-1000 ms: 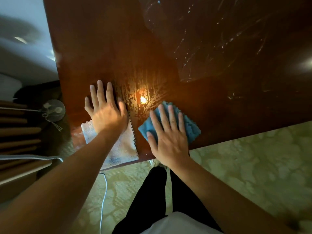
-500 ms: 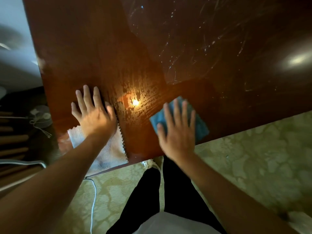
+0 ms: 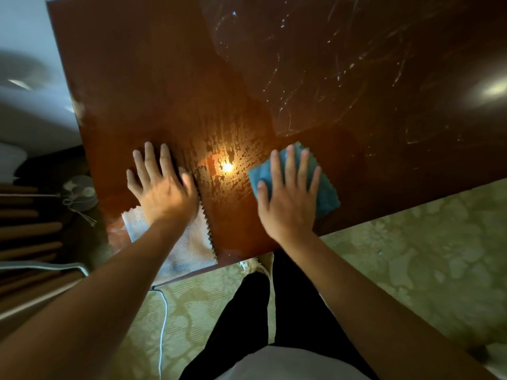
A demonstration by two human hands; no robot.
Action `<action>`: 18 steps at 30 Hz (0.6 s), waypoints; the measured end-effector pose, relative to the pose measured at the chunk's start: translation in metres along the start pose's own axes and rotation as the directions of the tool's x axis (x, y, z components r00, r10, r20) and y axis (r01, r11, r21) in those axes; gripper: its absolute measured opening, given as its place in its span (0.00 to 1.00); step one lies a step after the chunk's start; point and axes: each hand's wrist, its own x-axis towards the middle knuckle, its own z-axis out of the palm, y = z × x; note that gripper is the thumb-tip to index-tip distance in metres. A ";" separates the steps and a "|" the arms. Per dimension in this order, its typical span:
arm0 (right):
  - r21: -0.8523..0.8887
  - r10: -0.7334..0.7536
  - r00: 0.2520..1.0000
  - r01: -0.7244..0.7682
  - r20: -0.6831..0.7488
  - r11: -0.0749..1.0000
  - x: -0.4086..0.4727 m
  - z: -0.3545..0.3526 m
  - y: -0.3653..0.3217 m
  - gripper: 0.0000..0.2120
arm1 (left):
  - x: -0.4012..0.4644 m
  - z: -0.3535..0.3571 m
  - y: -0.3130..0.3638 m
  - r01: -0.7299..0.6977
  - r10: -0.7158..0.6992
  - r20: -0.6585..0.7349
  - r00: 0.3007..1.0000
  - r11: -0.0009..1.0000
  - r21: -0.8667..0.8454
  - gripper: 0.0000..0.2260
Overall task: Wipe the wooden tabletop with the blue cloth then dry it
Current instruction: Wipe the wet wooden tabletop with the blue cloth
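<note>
In the lower middle of the frame: two hands lie flat on two cloths near the close edge of the table.
Blue cloth (image 3: 326, 193): it lies on the wood, right of the middle and just below it, near the close edge. Its edge is cut in small zigzags.
Right hand (image 3: 288, 204): it lies flat on the blue cloth with fingers straight and spread. It presses down and does not curl round the cloth.
White cloth (image 3: 189, 248): it lies lower left, near the table's close corner. It has a zigzag edge too.
Left hand (image 3: 162, 193): it lies flat on the white cloth with fingers straight. The fingertips reach past the cloth onto the bare wood.
Wooden tabletop (image 3: 164, 78): it is dark, brown and shiny. It fills the top of the frame.
Wet patch (image 3: 233, 160): between the two hands the wood shows small wet marks round a bright spot of light.
Far part of the table: the upper right shows thin pale streaks and scratchy marks.
How the blue cloth will handle: I think it is soft, light and floppy. It may bunch up or slip out if the push is weak.
Where to hold it: I think a flat palm on the middle works best, so the whole cloth slides along.
How the table will handle: I think it is hard and slippery when wet, so the cloth should glide.
Step now: it looks like wiping, with the white cloth ready for drying.
Floor (image 3: 411, 256): it is pale green with a leafy print, lower right.
Cord (image 3: 163, 325): a thin white one runs down the floor, lower left.
</note>
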 end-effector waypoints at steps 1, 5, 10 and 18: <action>0.010 -0.074 0.997 0.074 0.010 0.997 -0.010 0.004 -0.010 0.31 | 0.000 -0.001 0.001 0.002 -0.002 0.002 1.000 1.000 0.000 0.28; 0.022 -0.388 0.918 0.387 0.085 0.922 -0.036 0.007 -0.007 0.30 | 0.001 -0.005 0.001 -0.013 0.013 -0.005 1.000 1.000 -0.006 0.27; -0.004 -0.028 0.999 0.028 0.041 1.000 0.033 -0.021 0.083 0.31 | 0.002 -0.006 0.001 -0.004 0.004 -0.012 1.000 1.000 -0.016 0.27; 0.019 -0.018 1.000 0.018 0.022 1.000 0.030 -0.018 0.024 0.31 | 0.000 -0.006 0.006 0.011 -0.011 -0.006 1.000 1.000 -0.008 0.27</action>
